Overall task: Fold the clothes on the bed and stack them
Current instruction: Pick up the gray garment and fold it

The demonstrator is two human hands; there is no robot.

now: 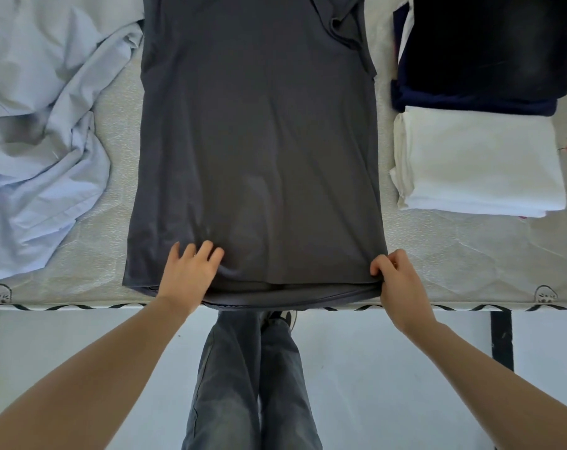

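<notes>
Progress looks partial, judging from how things lie. A dark grey T-shirt (259, 141) is spread lengthwise on the bed (454, 254), its hem at the near edge, its long sides apparently already turned in to make a narrow panel, with a sleeve bunched near the top right. The left hand (188, 274) rests flat on the cloth near the hem, fingers straight and slightly spread, pressing it down. The right hand (395, 277) pinches the right hem corner between thumb and curled fingers. The likely remaining step for this shirt is to fold it across its length and carry it to the stack.

On the right of the bed lie finished pieces: a folded white garment (480, 164) nearest, and behind it, touching, a folded dark navy garment (486, 47) with other layers showing at its left edge. How many pieces that pile holds cannot be told. On the left a pale blue shirt (38, 141) lies crumpled and unfolded, so at least that one is left to do.

No readable writing or brand shows on any garment. The mattress edge bears small printed figures, and faint red marks sit at the far right, too small to read.
</notes>
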